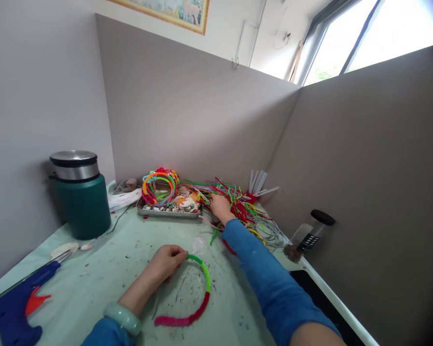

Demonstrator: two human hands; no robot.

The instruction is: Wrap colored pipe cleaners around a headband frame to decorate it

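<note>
Low over the table, my left hand pinches the green end of a curved hoop. The hoop is wrapped in fuzzy pipe cleaner, running from green through lime to red and pink, and a bare wire-like strand shows near its open side. Stretched forward, my right hand is at the left side of a tangled pile of coloured pipe cleaners. Its fingertips are mostly hidden, so I cannot tell whether they grip a strand.
A metal tray holds shells and finished-looking wrapped hoops. On the left stand a green flask and a blue glue gun. Coiled wire, white sticks and a tilted clear jar are at the right.
</note>
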